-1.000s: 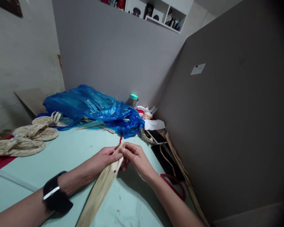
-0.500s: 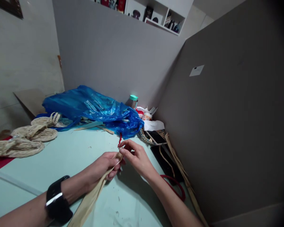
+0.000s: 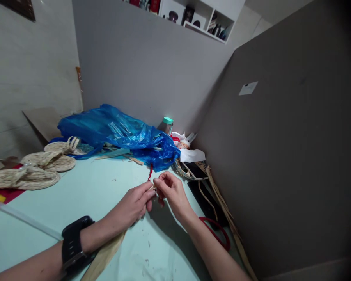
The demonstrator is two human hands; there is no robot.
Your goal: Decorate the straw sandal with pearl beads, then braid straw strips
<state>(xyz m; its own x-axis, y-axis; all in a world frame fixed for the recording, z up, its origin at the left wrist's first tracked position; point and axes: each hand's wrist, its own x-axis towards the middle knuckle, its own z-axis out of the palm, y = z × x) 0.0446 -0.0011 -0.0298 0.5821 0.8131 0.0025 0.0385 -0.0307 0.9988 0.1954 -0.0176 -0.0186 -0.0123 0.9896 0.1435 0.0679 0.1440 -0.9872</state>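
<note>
A long tan strip that looks like dried plant leaf (image 3: 105, 255) runs up from the bottom edge and passes under my left forearm. My left hand (image 3: 139, 199) is closed around the strip's upper end, its back turned up. Close against it, my right hand (image 3: 172, 191) pinches the small pale tip that shows between the fingers. A twisted red cord (image 3: 151, 171) sticks out just beyond the fingertips; its lower end is hidden by the hands. A black watch (image 3: 76, 242) is on my left wrist.
A crumpled blue plastic bag (image 3: 119, 128) lies at the back. Coiled straw-coloured braids (image 3: 26, 177) are on the left, near a translucent stick (image 3: 29, 220). To the right are a phone (image 3: 195, 170), a red ring (image 3: 216, 234) and long dry strips (image 3: 222, 199) beside the grey partition (image 3: 280, 156).
My left hand has rolled over so its back faces up, covering more of the strip. My right fingers have closed into a pinch slightly to the right. The view has shifted a little.
</note>
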